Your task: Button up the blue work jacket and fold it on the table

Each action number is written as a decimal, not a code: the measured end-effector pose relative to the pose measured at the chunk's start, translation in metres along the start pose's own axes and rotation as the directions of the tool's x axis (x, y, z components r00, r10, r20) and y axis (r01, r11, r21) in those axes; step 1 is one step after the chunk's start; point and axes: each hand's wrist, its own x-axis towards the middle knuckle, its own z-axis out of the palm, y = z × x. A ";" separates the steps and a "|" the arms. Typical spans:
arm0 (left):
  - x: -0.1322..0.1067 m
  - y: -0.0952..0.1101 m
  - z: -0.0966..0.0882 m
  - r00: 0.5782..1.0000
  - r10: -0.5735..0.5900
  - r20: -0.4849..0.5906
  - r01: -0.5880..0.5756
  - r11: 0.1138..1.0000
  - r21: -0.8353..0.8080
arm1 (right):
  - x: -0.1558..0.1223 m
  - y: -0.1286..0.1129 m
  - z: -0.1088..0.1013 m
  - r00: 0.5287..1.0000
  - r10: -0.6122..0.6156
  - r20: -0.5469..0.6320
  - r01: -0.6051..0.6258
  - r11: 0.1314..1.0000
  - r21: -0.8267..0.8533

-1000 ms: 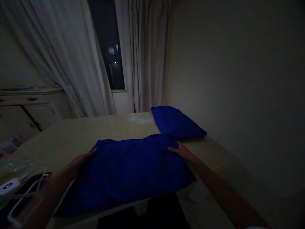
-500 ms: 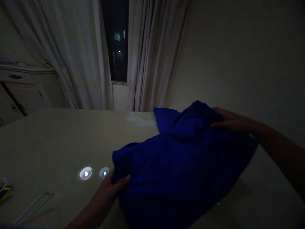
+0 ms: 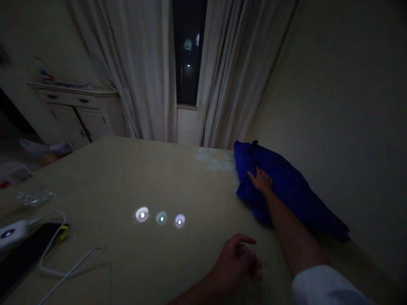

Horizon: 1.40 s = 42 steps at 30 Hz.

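A dark blue cloth garment (image 3: 289, 186) lies bunched at the right back of the pale table (image 3: 127, 178), beside the wall. On top of its left part rests my right hand (image 3: 261, 180), thumb out to one side and fingers spread against the fabric. Some folds lie under the forearm. My left hand (image 3: 237, 258) hovers over the table nearer to me, apart from the cloth. Its index finger points out and the other fingers are loosely bent, with nothing seen in them.
At the left lie a black phone-like slab (image 3: 23, 254), a white device (image 3: 14, 235) and a white cable (image 3: 73, 273). A clear plastic item (image 3: 34, 197) sits behind them. Bright round spots, like lamp reflections, show on the tabletop. Beyond stand curtains (image 3: 143, 72) and a cabinet (image 3: 79, 112).
The garment, held up between both hands before, now lies on the table at the right. My left hand has let go and moved right. The view has turned left.
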 end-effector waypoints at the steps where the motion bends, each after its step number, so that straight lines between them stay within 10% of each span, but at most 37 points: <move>1: 0.000 0.004 0.001 1.000 -0.027 -0.008 0.027 1.000 0.008 | 0.000 0.007 0.010 1.000 -0.020 0.011 0.020 1.000 0.016; 5: 0.001 0.019 0.005 0.996 -0.087 -0.023 0.088 0.995 0.043 | 0.002 0.041 -0.007 0.969 -0.232 0.090 0.218 0.966 0.142; 11: -0.004 0.018 0.000 0.997 -0.079 -0.020 0.081 0.994 0.079 | -0.087 0.117 -0.041 0.758 -0.584 0.290 0.612 0.791 -0.006; 21: -0.010 0.008 -0.013 0.999 -0.028 0.024 0.024 0.991 0.128 | -0.129 0.214 -0.049 0.930 -0.364 0.047 0.350 0.839 -0.417; 26: -0.005 0.011 -0.003 1.000 -0.016 0.016 0.014 0.988 0.151 | -0.130 0.170 -0.059 0.968 -0.230 0.095 0.248 0.853 -0.460; 31: -0.015 0.022 0.001 0.985 0.171 0.035 -0.172 0.923 0.345 | -0.149 0.063 -0.059 0.920 -0.253 0.299 0.365 0.833 -0.416; 35: -0.046 0.034 -0.003 0.765 0.501 0.404 -0.631 0.458 0.627 | -0.205 -0.045 -0.031 0.821 -0.447 0.355 0.534 0.821 -0.201; 38: -0.067 0.045 0.001 0.555 0.468 0.688 -0.796 0.059 0.602 | -0.245 -0.102 -0.025 0.638 -0.664 0.389 0.684 0.721 0.109; 40: -0.075 0.050 0.009 0.555 0.378 0.741 -0.771 -0.099 0.629 | -0.251 -0.111 -0.036 0.508 -0.796 0.329 0.703 0.604 0.376; 42: -0.075 0.053 0.013 0.678 0.319 0.663 -0.645 -0.176 0.744 | -0.234 -0.090 -0.054 0.559 -0.811 0.172 0.656 0.560 0.507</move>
